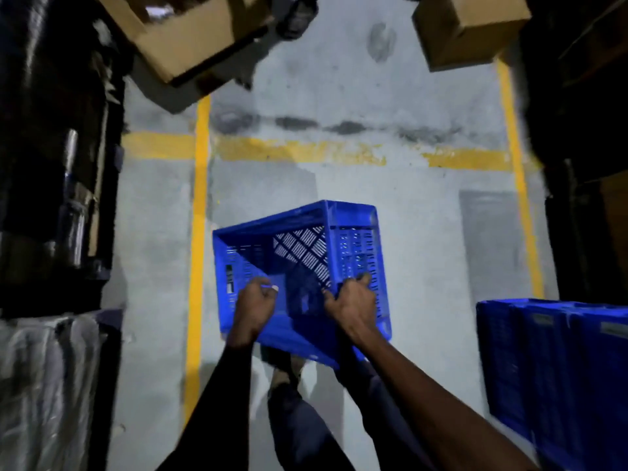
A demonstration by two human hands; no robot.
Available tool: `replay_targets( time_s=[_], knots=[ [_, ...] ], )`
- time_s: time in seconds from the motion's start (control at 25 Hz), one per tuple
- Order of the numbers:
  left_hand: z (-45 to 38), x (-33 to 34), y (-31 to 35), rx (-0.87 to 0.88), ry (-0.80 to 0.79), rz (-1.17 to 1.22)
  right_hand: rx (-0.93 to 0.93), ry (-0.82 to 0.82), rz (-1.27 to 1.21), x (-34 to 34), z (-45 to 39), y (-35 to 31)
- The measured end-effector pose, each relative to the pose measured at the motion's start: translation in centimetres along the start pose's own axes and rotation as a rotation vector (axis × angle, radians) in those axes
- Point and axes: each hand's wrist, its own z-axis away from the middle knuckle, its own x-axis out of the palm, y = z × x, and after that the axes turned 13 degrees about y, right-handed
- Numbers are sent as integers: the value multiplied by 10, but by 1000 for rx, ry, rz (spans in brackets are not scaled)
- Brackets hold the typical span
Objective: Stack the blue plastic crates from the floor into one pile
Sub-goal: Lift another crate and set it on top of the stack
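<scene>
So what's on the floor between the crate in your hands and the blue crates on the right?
Nothing: the head view shows only bare grey floor between the held crate and the blue crates.

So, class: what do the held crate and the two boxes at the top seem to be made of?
Blue crate: moulded plastic by its look, smooth and slightly glossy, with slotted walls and lattice base. Left box and right box: likely corrugated cardboard, matt brown with folded flaps, though blurred.

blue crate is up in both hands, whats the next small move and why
Probably swing the blue crate rightward toward the blue crates at lower right: the left hand and right hand both grip its near rim, and it is tilted.
</scene>
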Motion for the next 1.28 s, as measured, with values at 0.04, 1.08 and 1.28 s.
replay_targets(
  time_s=[0.04, 1.08, 1.28],
  knots=[
    [22, -4, 14, 33, -24, -25, 13, 34, 2, -25, 20, 17],
    [363, 75, 153, 1038, -155, -297, 947, 1032, -468, -187, 466, 351],
    [405, 109, 143, 1120, -139, -293, 1055, 1155, -520, -176, 514, 379]
  ],
)
